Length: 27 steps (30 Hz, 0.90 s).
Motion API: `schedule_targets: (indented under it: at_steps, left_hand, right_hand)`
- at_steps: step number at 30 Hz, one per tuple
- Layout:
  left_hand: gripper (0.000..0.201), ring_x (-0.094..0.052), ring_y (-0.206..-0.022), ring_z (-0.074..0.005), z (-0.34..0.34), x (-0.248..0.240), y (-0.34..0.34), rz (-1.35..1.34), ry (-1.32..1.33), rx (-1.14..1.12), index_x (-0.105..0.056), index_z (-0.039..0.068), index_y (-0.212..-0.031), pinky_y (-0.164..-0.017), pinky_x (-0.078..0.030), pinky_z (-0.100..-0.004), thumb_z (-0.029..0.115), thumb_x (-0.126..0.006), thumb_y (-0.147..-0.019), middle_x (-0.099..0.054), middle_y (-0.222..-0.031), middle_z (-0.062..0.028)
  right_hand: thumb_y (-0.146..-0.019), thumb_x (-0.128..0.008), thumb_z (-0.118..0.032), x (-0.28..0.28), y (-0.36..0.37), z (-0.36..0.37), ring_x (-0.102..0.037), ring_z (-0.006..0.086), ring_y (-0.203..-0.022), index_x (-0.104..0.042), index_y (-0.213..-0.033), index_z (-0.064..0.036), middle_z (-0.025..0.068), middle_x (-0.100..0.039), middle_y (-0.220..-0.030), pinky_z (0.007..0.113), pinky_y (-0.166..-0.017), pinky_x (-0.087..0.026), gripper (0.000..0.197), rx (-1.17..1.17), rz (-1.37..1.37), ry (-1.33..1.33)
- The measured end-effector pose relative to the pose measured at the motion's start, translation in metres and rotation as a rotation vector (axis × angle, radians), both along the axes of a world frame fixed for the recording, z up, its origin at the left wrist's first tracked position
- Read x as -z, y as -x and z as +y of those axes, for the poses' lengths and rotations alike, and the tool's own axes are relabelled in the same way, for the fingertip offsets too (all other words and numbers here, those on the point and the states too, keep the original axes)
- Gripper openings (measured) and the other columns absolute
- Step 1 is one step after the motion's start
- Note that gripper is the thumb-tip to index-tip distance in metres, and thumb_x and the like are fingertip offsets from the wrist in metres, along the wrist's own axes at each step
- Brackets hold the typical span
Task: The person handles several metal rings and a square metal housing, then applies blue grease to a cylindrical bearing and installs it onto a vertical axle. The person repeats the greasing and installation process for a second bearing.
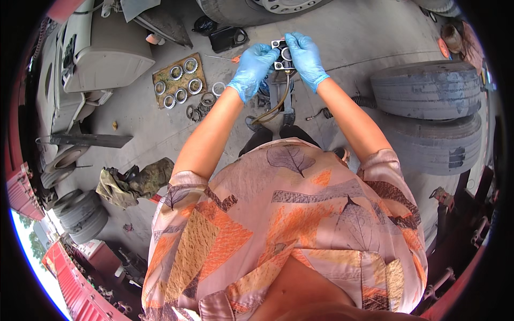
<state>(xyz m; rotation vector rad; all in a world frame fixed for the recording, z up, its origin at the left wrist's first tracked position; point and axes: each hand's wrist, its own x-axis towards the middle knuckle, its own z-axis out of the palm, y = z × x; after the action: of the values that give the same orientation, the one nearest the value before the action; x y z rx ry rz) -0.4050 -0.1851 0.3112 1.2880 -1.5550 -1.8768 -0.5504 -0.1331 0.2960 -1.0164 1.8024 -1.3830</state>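
Rectangular fitting [286,55] seems closely pinched by left hand [251,69] and right hand [307,58].

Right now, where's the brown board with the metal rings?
In the head view, the brown board lies upper left on the floor, left of the left hand.

A person [289,224] in a leaf-patterned shirt [257,187] holds both arms [206,131] out over a grey floor [342,53]. The blue-gloved left hand [252,68] and right hand [308,58] grip a small black-and-white block [286,55] between them, a brownish hose [284,96] running from its near side. To the left, six metal rings [201,86] lie on a stained board [170,87]; to the right, two large tyres [426,88] are stacked.
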Motion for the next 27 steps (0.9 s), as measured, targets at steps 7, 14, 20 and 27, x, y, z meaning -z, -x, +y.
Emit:
schedule_targets:
  at_steps: [7,14,20,27]
  left_hand:
    - [0.041,-0.062,-0.087,-0.0094,0.026,-0.009,-0.008,0.179,-0.020,-0.029,-0.056,-0.001,-0.121,-0.077,-0.052,-0.0244,0.011,-0.071,-0.085,-0.066,-0.102,-0.0040]
    - [0.061,-0.061,-0.099,-0.0109,0.048,-0.016,-0.014,0.035,0.225,-0.112,-0.044,-0.008,-0.134,-0.088,-0.050,-0.0256,0.008,-0.073,-0.082,-0.063,-0.120,-0.0112]
    - [0.056,-0.063,-0.098,-0.0129,0.049,0.002,-0.008,0.329,0.048,-0.257,-0.048,-0.007,-0.132,-0.089,-0.051,-0.0268,0.004,-0.072,-0.083,-0.064,-0.117,-0.0123]
    - [0.040,-0.062,-0.093,-0.0116,0.020,0.007,0.007,0.351,0.071,-0.276,-0.057,-0.004,-0.123,-0.083,-0.051,-0.0249,0.002,-0.069,-0.085,-0.066,-0.108,-0.0080]
  right_hand:
    - [-0.096,-0.056,-0.021,-0.014,-0.002,0.002,-0.058,0.0123,-0.072,-0.066,-0.096,0.0015,0.0080,-0.066,-0.082,0.029,-0.068,-0.048,0.025,0.016,0.001,0.024]
    - [-0.096,-0.055,-0.017,-0.003,0.001,-0.015,-0.056,0.0095,-0.071,-0.065,-0.092,0.0017,0.0055,-0.065,-0.081,0.027,-0.066,-0.048,0.022,-0.009,-0.154,0.003]
    - [-0.096,-0.054,-0.015,-0.006,0.000,-0.018,-0.055,0.0090,-0.073,-0.065,-0.091,0.0011,0.0045,-0.064,-0.082,0.027,-0.067,-0.047,0.020,0.004,-0.221,0.009]
    - [-0.094,-0.055,-0.020,0.008,0.021,-0.051,-0.056,0.0113,-0.074,-0.066,-0.090,0.0016,0.0050,-0.065,-0.084,0.028,-0.068,-0.046,0.025,0.028,-0.186,0.011]
